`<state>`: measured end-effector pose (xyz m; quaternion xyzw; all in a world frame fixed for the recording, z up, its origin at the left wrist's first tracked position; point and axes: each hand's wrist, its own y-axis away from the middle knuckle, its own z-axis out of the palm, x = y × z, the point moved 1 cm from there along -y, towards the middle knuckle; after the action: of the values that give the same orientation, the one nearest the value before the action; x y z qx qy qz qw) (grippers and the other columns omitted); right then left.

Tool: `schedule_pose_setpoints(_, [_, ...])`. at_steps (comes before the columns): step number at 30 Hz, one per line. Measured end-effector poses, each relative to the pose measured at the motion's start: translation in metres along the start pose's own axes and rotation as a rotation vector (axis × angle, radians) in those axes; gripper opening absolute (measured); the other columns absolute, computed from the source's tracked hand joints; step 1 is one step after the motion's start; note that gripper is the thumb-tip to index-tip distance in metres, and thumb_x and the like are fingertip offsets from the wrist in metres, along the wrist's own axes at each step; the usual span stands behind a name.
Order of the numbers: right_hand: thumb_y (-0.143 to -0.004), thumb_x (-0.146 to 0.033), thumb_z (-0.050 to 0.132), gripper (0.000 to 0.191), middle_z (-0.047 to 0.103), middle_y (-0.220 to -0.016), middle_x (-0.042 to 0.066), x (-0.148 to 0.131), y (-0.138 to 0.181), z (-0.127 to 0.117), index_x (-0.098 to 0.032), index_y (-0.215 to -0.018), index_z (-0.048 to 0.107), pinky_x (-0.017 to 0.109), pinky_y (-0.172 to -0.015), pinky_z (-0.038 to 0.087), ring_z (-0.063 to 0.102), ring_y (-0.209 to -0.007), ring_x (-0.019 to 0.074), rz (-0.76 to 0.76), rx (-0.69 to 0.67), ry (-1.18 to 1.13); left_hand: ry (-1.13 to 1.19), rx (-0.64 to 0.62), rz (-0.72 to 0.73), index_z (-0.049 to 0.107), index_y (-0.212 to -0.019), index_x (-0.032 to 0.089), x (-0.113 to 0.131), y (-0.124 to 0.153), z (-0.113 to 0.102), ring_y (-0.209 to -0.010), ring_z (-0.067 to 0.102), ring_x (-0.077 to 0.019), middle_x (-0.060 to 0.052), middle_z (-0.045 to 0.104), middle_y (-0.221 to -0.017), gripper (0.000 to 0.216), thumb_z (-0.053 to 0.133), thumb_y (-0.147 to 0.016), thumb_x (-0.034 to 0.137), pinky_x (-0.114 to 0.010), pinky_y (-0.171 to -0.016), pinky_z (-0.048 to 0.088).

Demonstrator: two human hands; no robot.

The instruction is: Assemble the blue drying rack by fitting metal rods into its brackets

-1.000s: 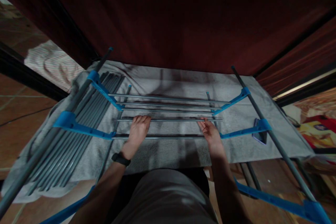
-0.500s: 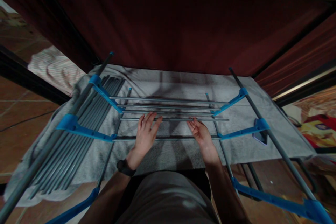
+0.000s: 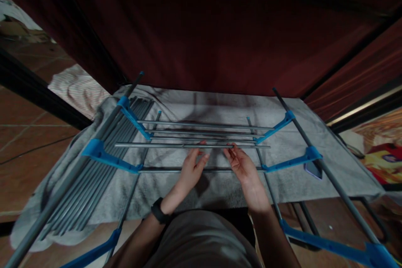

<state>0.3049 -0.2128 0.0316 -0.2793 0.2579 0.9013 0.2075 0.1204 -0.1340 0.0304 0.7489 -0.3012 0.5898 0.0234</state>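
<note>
A thin grey metal rod (image 3: 157, 145) lies level across the middle of a rack frame, with a step in its thickness near my left hand. My left hand (image 3: 191, 169), a dark watch on its wrist, has its fingers curled behind the rod and its thumb just below it. My right hand (image 3: 243, 167) pinches the rod right of centre, palm turned up. Blue plastic brackets (image 3: 109, 157) join the frame's grey side tubes (image 3: 339, 188). Several crossbars (image 3: 204, 125) run between the far brackets, and one crossbar (image 3: 163, 170) passes nearer my body.
Several loose grey tubes (image 3: 103, 176) lie side by side on the left of the grey cloth (image 3: 339, 171). A phone (image 3: 313, 170) rests under the right bracket. A dark red curtain (image 3: 201, 33) hangs behind. A striped cloth (image 3: 78, 90) lies to the left.
My left hand has moved right, and its fingers have gone from spread to curled behind the rod. The rod's left end now reaches farther left. My right hand has closed its fingertips on it.
</note>
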Motion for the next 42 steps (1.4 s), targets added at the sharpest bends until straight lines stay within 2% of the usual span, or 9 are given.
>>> schedule_pose_setpoints(3, [-0.081, -0.018, 0.081, 0.013, 0.078, -0.095, -0.001, 0.009, 0.008, 0.02, -0.024, -0.089, 0.073, 0.031, -0.094, 0.064, 0.075, -0.094, 0.0155, 0.034, -0.064, 0.023, 0.13, 0.044, 0.026, 0.063, -0.129, 0.022, 0.023, -0.008, 0.007, -0.124, 0.064, -0.0228, -0.012, 0.068, -0.133, 0.033, 0.052, -0.104, 0.041, -0.041, -0.107, 0.052])
schedule_pose_setpoints(6, [-0.086, -0.024, 0.079, 0.01, 0.078, -0.093, 0.001, 0.012, 0.017, 0.037, -0.022, -0.092, 0.072, 0.031, -0.091, 0.064, 0.075, -0.09, 0.0159, 0.111, -0.133, 0.055, 0.221, 0.078, 0.071, 0.063, -0.118, 0.022, 0.047, -0.02, 0.005, -0.121, 0.066, -0.0212, -0.01, 0.072, -0.123, 0.026, 0.048, -0.106, 0.039, -0.041, -0.109, 0.051])
schedule_pose_setpoints(11, [-0.087, -0.032, 0.078, 0.02, 0.076, -0.09, 0.004, 0.005, 0.035, 0.05, -0.018, -0.1, 0.072, 0.029, -0.078, 0.063, 0.073, -0.08, 0.0152, 0.28, -0.297, 0.178, 0.281, 0.22, 0.195, 0.058, -0.115, 0.023, 0.084, -0.049, -0.024, -0.103, 0.07, -0.0189, -0.006, 0.071, -0.104, 0.025, 0.043, -0.108, 0.042, -0.039, -0.099, 0.055])
schedule_pose_setpoints(15, [-0.076, -0.028, 0.084, 0.024, 0.075, -0.085, 0.003, -0.001, 0.041, 0.048, -0.018, -0.095, 0.073, 0.026, -0.075, 0.06, 0.07, -0.077, 0.0148, 0.164, -0.261, 0.274, 0.206, 0.215, 0.325, 0.056, -0.128, 0.02, 0.103, -0.066, -0.049, -0.085, 0.066, -0.0149, -0.001, 0.065, -0.088, 0.033, 0.044, -0.108, 0.043, -0.031, -0.084, 0.054])
schedule_pose_setpoints(18, [-0.072, -0.029, 0.085, 0.024, 0.076, -0.085, 0.003, -0.006, 0.039, 0.044, -0.02, -0.09, 0.073, 0.027, -0.074, 0.059, 0.07, -0.077, 0.0155, 0.032, -0.178, 0.307, 0.042, 0.145, 0.355, 0.058, -0.131, 0.019, 0.108, -0.071, -0.053, -0.085, 0.065, -0.0152, -0.002, 0.067, -0.091, 0.035, 0.044, -0.108, 0.041, -0.029, -0.083, 0.053])
schedule_pose_setpoints(23, [-0.071, -0.028, 0.085, 0.027, 0.076, -0.087, 0.003, -0.019, 0.034, 0.037, -0.02, -0.093, 0.073, 0.03, -0.076, 0.059, 0.07, -0.077, 0.0164, -0.104, -0.082, 0.313, -0.183, -0.014, 0.436, 0.062, -0.132, 0.02, 0.094, -0.071, -0.039, -0.104, 0.066, -0.02, -0.008, 0.071, -0.113, 0.034, 0.043, -0.108, 0.035, -0.032, -0.092, 0.052])
schedule_pose_setpoints(30, [-0.071, -0.027, 0.084, 0.034, 0.078, -0.1, 0.003, -0.031, 0.025, 0.02, -0.024, -0.102, 0.07, 0.031, -0.079, 0.06, 0.072, -0.086, 0.0169, -0.273, 0.012, 0.291, -0.574, -0.16, 0.391, 0.064, -0.135, 0.024, 0.046, -0.062, -0.02, -0.1, 0.064, -0.0245, -0.009, 0.069, -0.107, 0.035, 0.043, -0.107, 0.031, -0.039, -0.09, 0.051])
schedule_pose_setpoints(36, [-0.07, -0.028, 0.087, 0.032, 0.076, -0.095, -0.001, -0.022, 0.01, -0.001, -0.026, -0.096, 0.069, 0.034, -0.085, 0.062, 0.074, -0.088, 0.0174, -0.248, 0.027, 0.228, -0.848, -0.273, 0.346, 0.064, -0.137, 0.024, 0.001, -0.047, -0.012, -0.101, 0.064, -0.0252, -0.009, 0.068, -0.106, 0.039, 0.047, -0.102, 0.017, -0.042, -0.095, 0.049])
schedule_pose_setpoints(42, [-0.064, -0.03, 0.095, 0.033, 0.075, -0.091, -0.001, -0.004, -0.012, -0.033, -0.023, -0.079, 0.066, 0.036, -0.09, 0.064, 0.074, -0.083, 0.0163, -0.225, 0.091, 0.156, -0.926, -0.351, 0.323, 0.064, -0.135, 0.022, -0.022, -0.033, -0.002, -0.108, 0.065, -0.0262, -0.01, 0.07, -0.116, 0.048, 0.051, -0.093, 0.003, -0.043, -0.099, 0.048])
